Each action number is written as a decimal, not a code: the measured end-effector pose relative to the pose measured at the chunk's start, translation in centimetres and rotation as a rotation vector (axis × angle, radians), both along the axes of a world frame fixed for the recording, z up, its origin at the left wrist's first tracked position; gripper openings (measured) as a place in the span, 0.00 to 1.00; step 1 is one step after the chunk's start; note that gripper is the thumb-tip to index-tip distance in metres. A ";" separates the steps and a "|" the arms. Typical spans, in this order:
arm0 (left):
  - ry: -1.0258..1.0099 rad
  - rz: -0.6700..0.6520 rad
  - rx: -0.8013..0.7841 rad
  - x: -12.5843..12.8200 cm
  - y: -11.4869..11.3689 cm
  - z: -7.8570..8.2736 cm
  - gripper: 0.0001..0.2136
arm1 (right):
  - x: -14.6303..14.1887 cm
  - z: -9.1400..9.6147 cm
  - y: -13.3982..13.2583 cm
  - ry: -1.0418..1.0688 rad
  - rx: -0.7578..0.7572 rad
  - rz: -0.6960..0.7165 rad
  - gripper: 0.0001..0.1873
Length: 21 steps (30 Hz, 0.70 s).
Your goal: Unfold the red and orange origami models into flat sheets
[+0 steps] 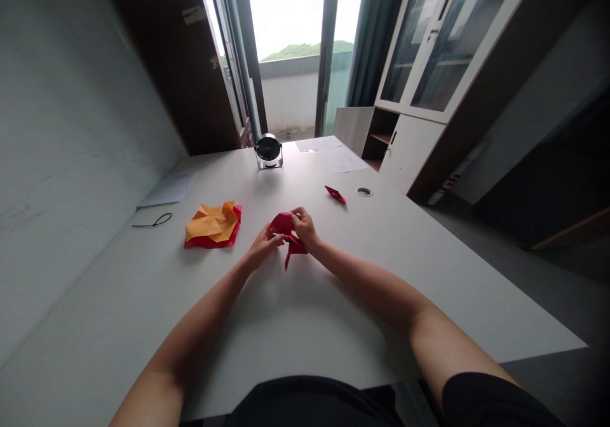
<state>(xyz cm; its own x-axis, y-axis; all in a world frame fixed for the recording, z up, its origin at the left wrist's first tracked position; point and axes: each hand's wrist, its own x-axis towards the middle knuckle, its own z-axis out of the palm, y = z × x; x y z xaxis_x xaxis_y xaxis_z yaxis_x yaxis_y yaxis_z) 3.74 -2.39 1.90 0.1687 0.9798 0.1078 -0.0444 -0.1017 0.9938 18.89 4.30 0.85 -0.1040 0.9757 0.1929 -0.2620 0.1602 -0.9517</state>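
A red sheet of folded paper is held up between my two hands over the white table. My left hand grips its left side, with the fingers bent around the edge. On the other side, my right hand pinches the upper right part between thumb and fingers. Lower folds of the red paper hang beneath the hands, one narrow point reaching down. To the left lies a stack of creased orange paper on top of red paper. A small folded red paper boat rests to the right, apart from both hands.
A round black-and-silver device on a stand sits at the table's far side. White papers lie at the back right, near a round cable hole. A black cable tie and more papers are at the left.
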 end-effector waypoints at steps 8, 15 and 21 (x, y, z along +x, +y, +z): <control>-0.107 -0.030 0.004 0.5 -0.1 0.0 0.21 | -0.1 -0.3 -0.1 -0.018 0.044 -0.063 0.09; -0.211 0.154 -0.107 -0.8 0.8 -0.3 0.18 | -0.1 -0.3 -0.4 -0.130 0.060 0.100 0.14; -0.242 0.390 -0.012 -2.3 1.9 -1.3 0.16 | 0.3 0.6 -1.8 -0.402 0.386 0.093 0.12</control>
